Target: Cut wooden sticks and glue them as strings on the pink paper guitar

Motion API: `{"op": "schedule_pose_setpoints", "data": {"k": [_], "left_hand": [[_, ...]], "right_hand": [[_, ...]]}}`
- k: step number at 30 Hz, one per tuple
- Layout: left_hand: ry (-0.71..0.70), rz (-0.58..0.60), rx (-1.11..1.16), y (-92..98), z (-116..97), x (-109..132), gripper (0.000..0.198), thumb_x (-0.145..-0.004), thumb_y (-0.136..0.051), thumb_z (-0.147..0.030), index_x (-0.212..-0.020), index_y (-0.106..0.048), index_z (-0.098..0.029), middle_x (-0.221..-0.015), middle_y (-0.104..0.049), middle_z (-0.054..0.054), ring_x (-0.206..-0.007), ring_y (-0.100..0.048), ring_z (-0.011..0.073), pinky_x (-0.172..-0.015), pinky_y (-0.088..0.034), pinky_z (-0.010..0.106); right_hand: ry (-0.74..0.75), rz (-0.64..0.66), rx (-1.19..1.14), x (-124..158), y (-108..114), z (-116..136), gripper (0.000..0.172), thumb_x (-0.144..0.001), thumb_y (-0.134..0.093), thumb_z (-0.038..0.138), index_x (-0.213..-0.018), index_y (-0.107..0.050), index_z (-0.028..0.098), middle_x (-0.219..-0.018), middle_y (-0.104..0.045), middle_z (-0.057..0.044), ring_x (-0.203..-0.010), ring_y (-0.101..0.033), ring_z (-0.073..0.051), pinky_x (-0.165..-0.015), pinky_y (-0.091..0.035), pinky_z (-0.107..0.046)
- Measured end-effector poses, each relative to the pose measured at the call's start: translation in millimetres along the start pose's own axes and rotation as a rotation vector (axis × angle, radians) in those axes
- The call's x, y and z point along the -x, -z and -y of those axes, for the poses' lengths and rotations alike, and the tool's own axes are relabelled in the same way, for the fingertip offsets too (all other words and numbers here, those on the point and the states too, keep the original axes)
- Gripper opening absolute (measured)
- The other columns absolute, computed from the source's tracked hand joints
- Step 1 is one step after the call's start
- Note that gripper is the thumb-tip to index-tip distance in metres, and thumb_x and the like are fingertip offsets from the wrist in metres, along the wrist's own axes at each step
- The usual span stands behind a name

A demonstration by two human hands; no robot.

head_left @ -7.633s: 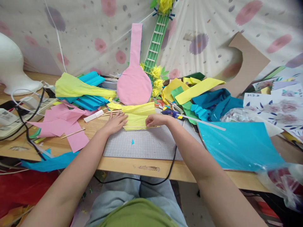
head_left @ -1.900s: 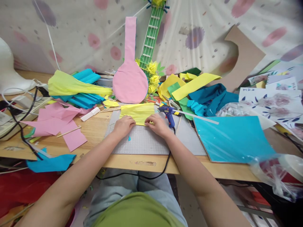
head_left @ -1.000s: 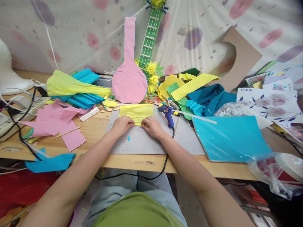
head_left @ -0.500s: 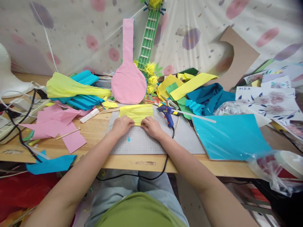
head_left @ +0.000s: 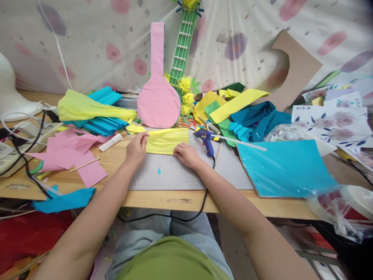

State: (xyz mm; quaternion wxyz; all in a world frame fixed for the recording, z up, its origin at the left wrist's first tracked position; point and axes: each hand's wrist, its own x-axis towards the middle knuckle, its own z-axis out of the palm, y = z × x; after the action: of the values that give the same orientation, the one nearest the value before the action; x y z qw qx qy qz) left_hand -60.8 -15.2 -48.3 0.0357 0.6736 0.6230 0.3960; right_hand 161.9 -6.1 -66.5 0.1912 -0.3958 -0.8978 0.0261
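A strip of wrinkled yellow crepe paper (head_left: 166,140) lies across the grey cutting mat (head_left: 169,175). My left hand (head_left: 136,148) is closed at the strip's left edge, thumb and fingers together; the exact pinch is partly hidden. At the near edge, toward the right end, my right hand (head_left: 187,155) has its fingers curled onto the paper. A blue hot glue gun (head_left: 207,144) rests just right of the strip, its black cord running down past my right wrist. Behind the strip stands a pink paper-covered lute shape (head_left: 159,103).
Pink paper scraps (head_left: 68,149) and a yellow crepe bundle (head_left: 87,107) lie left. A blue sheet (head_left: 285,167) and a plastic-wrapped roll (head_left: 346,202) occupy the right. A green stringed instrument model (head_left: 182,48) leans against the curtain. A blue scrap (head_left: 65,200) hangs over the table edge.
My left hand has moved left, from the near edge of the yellow crepe paper to its left edge. My right hand stays in almost the same place.
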Motion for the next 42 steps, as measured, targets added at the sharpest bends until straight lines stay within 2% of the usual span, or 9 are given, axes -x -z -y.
{"op": "schedule_pose_setpoints", "data": {"k": [2,5,7,10,16,25,31,35,42], "left_hand": [[-0.143,0.131,0.015,-7.1,-4,5,0.023,-0.081,-0.044,-0.031,-0.092,-0.059,-0.017,-0.075,-0.061,0.002,-0.072,-0.054,0.0137,-0.069,-0.041,0.026],[-0.416,0.316,0.022,-17.9,-11,12,0.018,-0.078,-0.052,-0.032,-0.083,-0.061,-0.018,-0.078,-0.061,0.003,-0.081,-0.052,0.0147,-0.074,-0.04,0.026],[-0.49,0.378,0.0,-22.5,-14,15,0.014,-0.078,-0.051,-0.028,-0.079,-0.061,-0.019,-0.08,-0.061,0.003,-0.081,-0.052,0.0148,-0.074,-0.04,0.027],[-0.474,0.405,-0.03,-26.2,-16,17,0.012,-0.078,-0.051,-0.024,-0.076,-0.061,-0.019,-0.077,-0.061,0.002,-0.078,-0.052,0.0143,-0.072,-0.04,0.027],[-0.434,0.322,-0.044,-31.6,-13,16,0.011,-0.076,-0.055,-0.026,-0.08,-0.062,-0.019,-0.083,-0.062,0.003,-0.083,-0.052,0.0157,-0.074,-0.041,0.028],[-0.451,0.349,-0.161,-32.5,-17,12,0.015,-0.078,-0.051,-0.024,-0.074,-0.065,-0.019,-0.078,-0.063,0.003,-0.077,-0.052,0.0168,-0.069,-0.04,0.029],[-0.47,0.335,-0.168,-34.5,-15,12,0.018,-0.079,-0.049,-0.025,-0.075,-0.066,-0.019,-0.083,-0.059,0.003,-0.076,-0.052,0.0155,-0.069,-0.04,0.029],[-0.416,0.316,-0.196,-36.1,-14,12,0.019,-0.078,-0.05,-0.028,-0.076,-0.067,-0.021,-0.092,-0.055,0.004,-0.075,-0.052,0.0149,-0.068,-0.04,0.029],[-0.389,0.32,-0.208,-34.0,-18,12,0.018,-0.077,-0.051,-0.028,-0.076,-0.067,-0.02,-0.094,-0.055,0.005,-0.078,-0.053,0.0169,-0.071,-0.041,0.032]], "right_hand": [[-0.01,0.011,-0.039,-1,0,-2,0.009,-0.08,-0.051,0.02,-0.076,-0.058,0.017,-0.078,-0.058,-0.004,-0.077,-0.047,-0.014,-0.069,-0.032,-0.025],[-0.04,0.018,-0.094,-3,-1,-5,0.007,-0.079,-0.053,0.021,-0.076,-0.059,0.017,-0.078,-0.059,-0.003,-0.077,-0.049,-0.013,-0.069,-0.032,-0.025],[-0.059,0.021,-0.124,-3,0,-6,0.006,-0.078,-0.054,0.021,-0.075,-0.059,0.018,-0.077,-0.059,-0.002,-0.076,-0.049,-0.013,-0.068,-0.033,-0.025],[-0.083,0.025,-0.15,-3,1,-5,0.005,-0.078,-0.055,0.021,-0.075,-0.058,0.019,-0.075,-0.058,-0.001,-0.074,-0.049,-0.012,-0.067,-0.033,-0.024],[-0.09,0.018,-0.164,-3,2,-4,0.004,-0.077,-0.056,0.021,-0.075,-0.058,0.018,-0.077,-0.059,-0.002,-0.075,-0.049,-0.012,-0.068,-0.033,-0.023],[-0.054,-0.055,-0.174,5,-2,-4,0.008,-0.077,-0.054,0.021,-0.083,-0.056,0.017,-0.081,-0.055,-0.003,-0.079,-0.047,-0.013,-0.072,-0.034,-0.025],[-0.113,-0.101,-0.219,6,-6,-8,0.005,-0.075,-0.056,0.022,-0.073,-0.055,0.017,-0.077,-0.054,-0.002,-0.078,-0.046,-0.013,-0.073,-0.035,-0.026],[-0.216,-0.129,-0.315,5,-6,-11,0.01,-0.072,-0.059,0.024,-0.078,-0.055,0.017,-0.076,-0.053,-0.001,-0.075,-0.047,-0.012,-0.068,-0.037,-0.025],[-0.22,-0.097,-0.39,4,-5,-17,0.006,-0.071,-0.06,0.02,-0.067,-0.058,0.017,-0.076,-0.053,-0.001,-0.077,-0.049,-0.012,-0.071,-0.039,-0.025]]}}
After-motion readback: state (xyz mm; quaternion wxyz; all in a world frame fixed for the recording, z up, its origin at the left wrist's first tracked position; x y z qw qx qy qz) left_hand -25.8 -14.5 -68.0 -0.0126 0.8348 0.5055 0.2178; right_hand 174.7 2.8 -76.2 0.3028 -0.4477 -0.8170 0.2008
